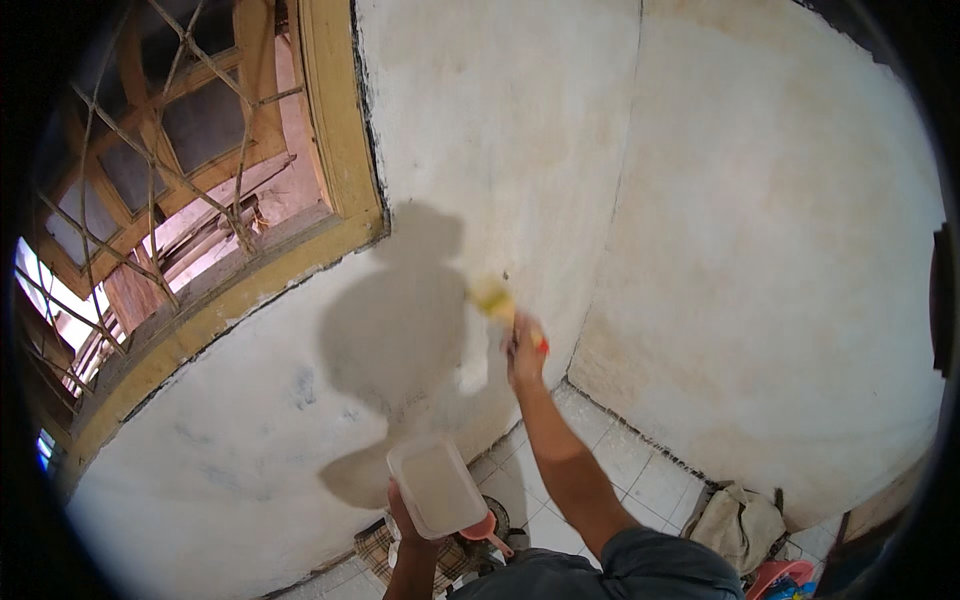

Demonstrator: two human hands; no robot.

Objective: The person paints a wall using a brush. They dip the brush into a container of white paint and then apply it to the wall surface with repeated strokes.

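Note:
My right hand is closed round the handle of a paintbrush, whose blurred yellowish head is at the whitish wall, right of the window; whether the bristles touch it I cannot tell. Low in the picture, my left hand grips the left edge of a white plastic tray, with pale content inside. My shadow falls on the wall left of the brush.
A yellow window frame with metal bars stands at upper left. Below lie a tiled floor, a pink plastic dipper and a checked cloth. A beige cloth bundle and a pink basin sit at lower right.

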